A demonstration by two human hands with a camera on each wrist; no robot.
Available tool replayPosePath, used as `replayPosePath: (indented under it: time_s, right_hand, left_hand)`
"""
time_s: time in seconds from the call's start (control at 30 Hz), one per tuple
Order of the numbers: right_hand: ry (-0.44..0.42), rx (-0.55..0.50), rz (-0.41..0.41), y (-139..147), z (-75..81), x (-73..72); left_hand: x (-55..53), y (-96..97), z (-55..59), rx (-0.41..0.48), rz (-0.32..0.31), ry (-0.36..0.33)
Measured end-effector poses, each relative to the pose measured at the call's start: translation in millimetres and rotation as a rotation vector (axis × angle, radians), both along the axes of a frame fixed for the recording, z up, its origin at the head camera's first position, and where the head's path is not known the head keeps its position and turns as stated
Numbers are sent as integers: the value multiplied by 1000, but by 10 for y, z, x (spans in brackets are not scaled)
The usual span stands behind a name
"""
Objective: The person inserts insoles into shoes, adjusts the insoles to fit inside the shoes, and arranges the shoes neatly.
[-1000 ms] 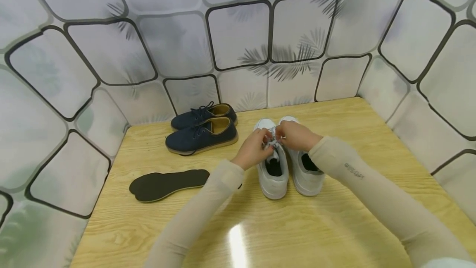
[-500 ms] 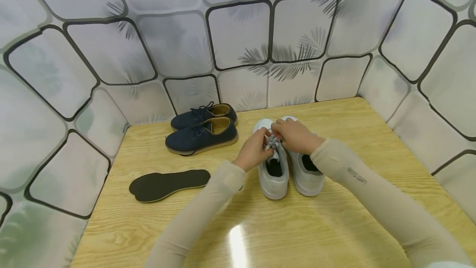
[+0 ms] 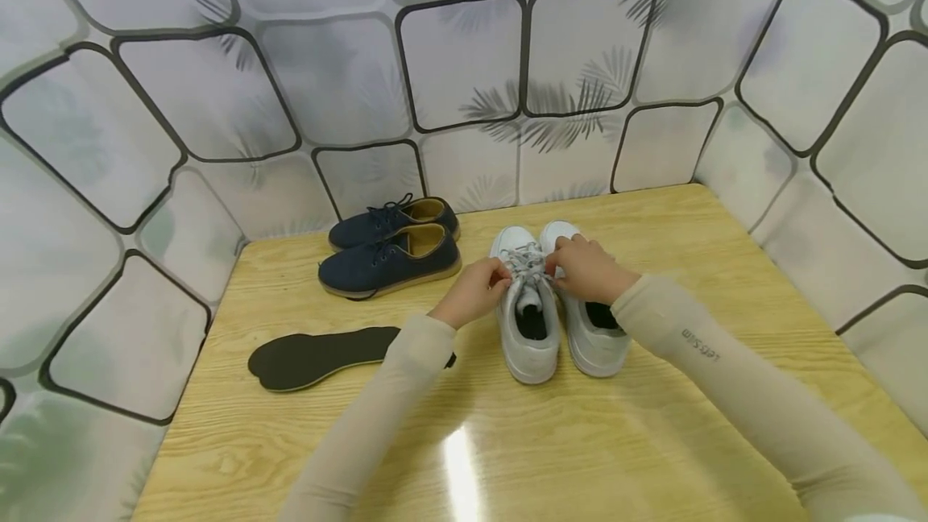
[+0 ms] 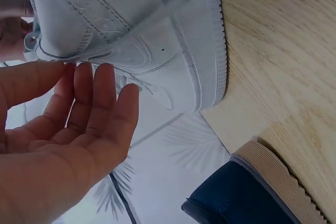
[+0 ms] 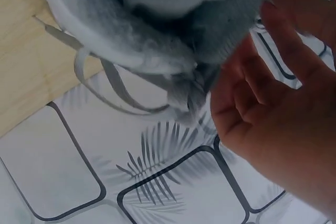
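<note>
A pair of white sneakers stands side by side, toes pointing away from me. On the left sneaker [image 3: 529, 345], the light grey shoelace [image 3: 528, 264] is gathered in a knot over the tongue. My left hand [image 3: 474, 290] pinches the lace at the shoe's left side, thumb and index tips together in the left wrist view. My right hand [image 3: 583, 267] pinches the lace on the other side, its fingertips partly hidden by the collar in the right wrist view. A loose lace loop [image 5: 118, 103] hangs beside the knot there. The right sneaker [image 3: 598, 345] is partly under my right hand.
Two navy lace-up shoes [image 3: 391, 264] with tan soles stand at the back left. A black insole [image 3: 312, 357] lies in front of them, partly behind my left forearm. The wooden table [image 3: 551, 441] meets patterned walls at the back and sides.
My hands have drawn apart from the middle of the laces, the left one to the left and the right one to the right. The knot now shows between them.
</note>
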State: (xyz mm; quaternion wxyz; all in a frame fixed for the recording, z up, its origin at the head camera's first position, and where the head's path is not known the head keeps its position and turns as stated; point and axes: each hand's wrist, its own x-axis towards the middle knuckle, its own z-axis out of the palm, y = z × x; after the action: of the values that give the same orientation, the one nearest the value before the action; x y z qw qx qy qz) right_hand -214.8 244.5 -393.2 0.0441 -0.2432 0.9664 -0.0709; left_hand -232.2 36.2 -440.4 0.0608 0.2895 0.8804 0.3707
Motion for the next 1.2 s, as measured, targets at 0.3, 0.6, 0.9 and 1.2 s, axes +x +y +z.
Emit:
replayPosePath:
  time_s: [0.3, 0.6, 0.9, 1.2]
  right_hand:
    - [205, -31, -5, 17, 85, 40]
    - [198, -38, -78, 213, 193, 163]
    - [155, -99, -66, 333, 163, 204]
    - [-168, -320, -17, 193, 95, 133]
  left_hand:
    - [-36, -26, 13, -36, -32, -56]
    - [-25, -153, 60, -71, -18, 19]
    - [16, -367, 89, -60, 2, -70]
    - [5, -278, 65, 54, 5, -248]
